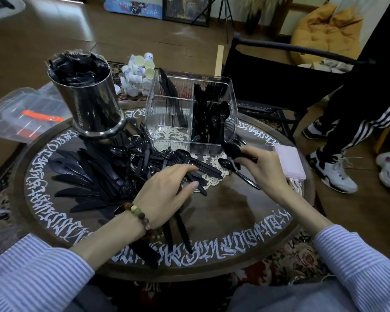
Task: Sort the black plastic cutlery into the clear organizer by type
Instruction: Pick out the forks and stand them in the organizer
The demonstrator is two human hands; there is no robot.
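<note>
A clear organizer (167,122) stands at the back of the round table (223,208). Its right compartments hold upright black spoons and forks (214,118); a back left one holds knives (168,84), and the front left one looks bare. A heap of loose black cutlery (122,167) spreads over the table's left and middle. My left hand (167,190) reaches into the heap, its fingers resting on forks and spoons while it holds several long black handles that stick out below the palm. My right hand (254,163) grips black spoons beside the organizer's front right corner. One spoon (236,171) lies below that hand.
A steel canister (90,95) full of wrapped black cutlery stands back left. Small cups (140,70) are piled behind the organizer. A pink box (291,161) sits at the table's right edge. A black chair (279,73) and a standing person's legs (351,122) are to the right.
</note>
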